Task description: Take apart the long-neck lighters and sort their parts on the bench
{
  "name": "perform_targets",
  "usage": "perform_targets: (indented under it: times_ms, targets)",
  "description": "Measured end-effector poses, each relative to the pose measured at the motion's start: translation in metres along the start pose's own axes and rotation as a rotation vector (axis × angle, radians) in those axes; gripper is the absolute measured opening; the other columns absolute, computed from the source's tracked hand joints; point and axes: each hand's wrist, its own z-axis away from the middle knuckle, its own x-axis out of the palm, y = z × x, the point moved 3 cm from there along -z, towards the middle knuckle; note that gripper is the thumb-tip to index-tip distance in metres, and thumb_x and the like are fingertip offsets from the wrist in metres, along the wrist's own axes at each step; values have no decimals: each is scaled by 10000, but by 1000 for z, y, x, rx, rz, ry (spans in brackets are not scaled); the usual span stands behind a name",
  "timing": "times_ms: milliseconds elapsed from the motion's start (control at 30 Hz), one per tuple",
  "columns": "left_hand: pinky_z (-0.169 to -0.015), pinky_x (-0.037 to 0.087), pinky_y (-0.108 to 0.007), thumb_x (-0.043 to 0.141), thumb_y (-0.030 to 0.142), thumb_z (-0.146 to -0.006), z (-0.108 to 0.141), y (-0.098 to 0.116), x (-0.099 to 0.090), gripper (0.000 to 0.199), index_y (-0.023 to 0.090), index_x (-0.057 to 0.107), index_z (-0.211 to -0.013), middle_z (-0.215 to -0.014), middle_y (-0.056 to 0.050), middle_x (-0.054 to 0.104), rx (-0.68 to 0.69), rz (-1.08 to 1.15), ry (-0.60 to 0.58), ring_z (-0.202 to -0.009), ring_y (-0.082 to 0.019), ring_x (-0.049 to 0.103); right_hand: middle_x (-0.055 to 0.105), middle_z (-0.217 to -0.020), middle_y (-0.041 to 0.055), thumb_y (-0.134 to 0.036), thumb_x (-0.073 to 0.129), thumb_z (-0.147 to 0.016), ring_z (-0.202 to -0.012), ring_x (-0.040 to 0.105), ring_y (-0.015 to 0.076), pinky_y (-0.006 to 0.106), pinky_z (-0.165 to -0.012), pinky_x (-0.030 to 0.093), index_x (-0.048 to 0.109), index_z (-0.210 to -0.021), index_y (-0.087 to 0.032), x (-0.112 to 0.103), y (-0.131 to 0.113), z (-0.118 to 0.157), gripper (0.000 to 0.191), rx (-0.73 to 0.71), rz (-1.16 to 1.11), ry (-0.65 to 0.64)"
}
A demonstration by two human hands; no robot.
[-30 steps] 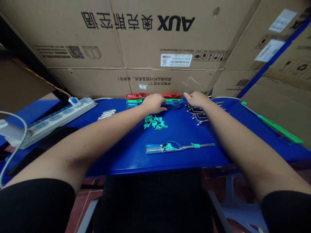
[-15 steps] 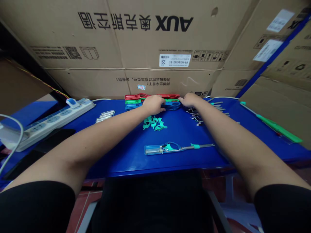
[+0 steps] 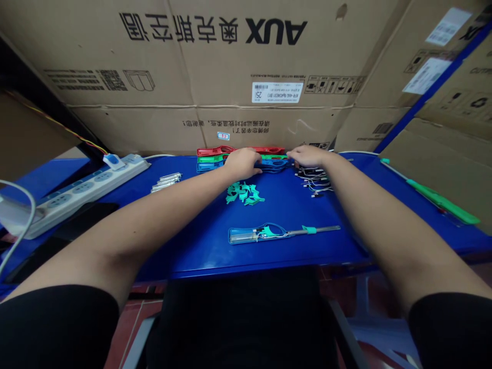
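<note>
My left hand [image 3: 243,163] is curled over the middle of the stacked blue casings [image 3: 271,165], its fingers closed round something I cannot make out. Behind these lie green casings [image 3: 209,159] and red casings [image 3: 215,151] in rows. At the right end of the rows, my right hand [image 3: 307,155] has its fingers together at the casing tips; whether it grips one is hidden. Small teal parts [image 3: 244,193] are piled in front of my left hand. Nearer the front edge lies a blue lighter assembly [image 3: 265,233] with a metal tube pointing right.
On the blue table [image 3: 215,256], metal cylinders [image 3: 166,182] lie left of the casings and wired black parts [image 3: 313,182] lie right. A power strip [image 3: 77,192] is far left, a green lighter [image 3: 442,201] far right. Cardboard [image 3: 226,66] stands behind.
My right hand has shifted slightly to the right along the casing ends, and its forearm has swung right, showing more of the wired parts. My left hand has stayed nearly in place.
</note>
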Motion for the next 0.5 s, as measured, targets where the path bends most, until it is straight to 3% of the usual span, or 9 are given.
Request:
perform_targets:
  times_ms: [100,167,267,300,400,500]
  targets:
    - [-795,468,-311,629,465,-902,7,2,-13,345,225,705,-1138,-1153,-77,678,-11,20,34,-1091,-253,614,755,-1039,103,-376,402,-976,-924,678,255,339,-776,482,706,-1103,-165,-7,-13,25,392,-34,-22,168]
    - [-788,456,-312,588,458,-927,21,5,-26,326,215,720,-1099,-1106,-76,692,21,61,70,-1046,-242,626,752,-934,72,-383,453,-948,-823,667,222,321,-728,468,720,-1005,-186,-5,-29,55,336,-184,-63,204]
    - [-757,437,-302,587,374,-918,56,14,-44,243,212,751,-998,-952,-45,727,143,192,5,-881,-201,646,727,-870,44,-322,561,-882,-794,645,195,315,-750,455,737,-840,-222,11,-62,116,206,-624,-71,7]
    - [-740,433,-293,595,359,-910,71,17,-48,224,216,754,-979,-920,-34,732,179,252,-59,-836,-186,645,715,-845,39,-321,569,-889,-764,635,184,309,-722,451,743,-844,-231,17,-71,134,201,-670,-84,-45]
    - [-725,434,-262,617,399,-914,114,26,-50,225,222,748,-959,-886,-21,730,311,421,-230,-790,-158,644,692,-801,37,-381,606,-903,-715,616,177,302,-639,428,751,-832,-240,36,-88,170,214,-583,-132,-69]
    - [-688,445,-237,742,462,-830,142,32,-41,326,209,725,-1034,-886,-25,715,381,547,-387,-774,-151,645,689,-812,38,-418,655,-879,-722,618,182,305,-620,428,764,-835,-251,52,-98,183,204,-499,-144,-42]
